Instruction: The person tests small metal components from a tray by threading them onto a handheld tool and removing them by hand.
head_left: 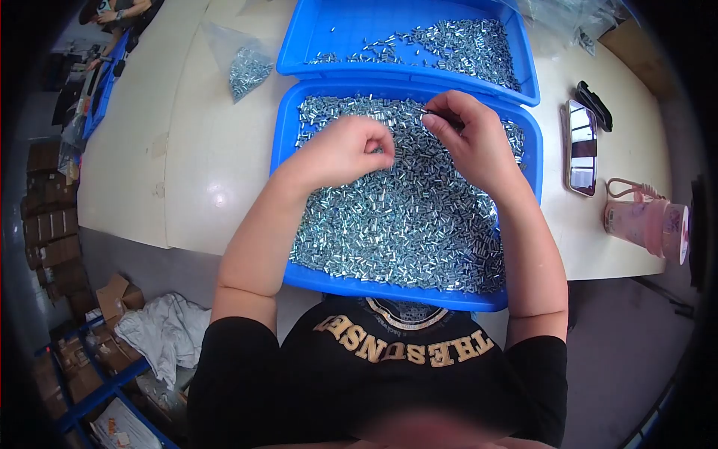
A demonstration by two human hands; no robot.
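Observation:
Over a blue tray (278, 142) full of small shiny metal pieces (396, 224), both my hands hang side by side. My left hand (357, 150) is closed, its fingers curled in against the thumb; whatever it holds, if anything, is hidden. To its right, my right hand (467, 135) has thumb and forefinger bent towards each other near the tray's far side. Something small may be between those fingertips, too small to make out. A gap separates the two hands.
Behind stands a second blue tray (336, 37) with more metal pieces. A plastic bag of pieces (249, 71) lies at the back left. At right are a phone (581, 148), a black object (594, 106) and a pink cup (645, 224). Another person (123, 11) is at the far left.

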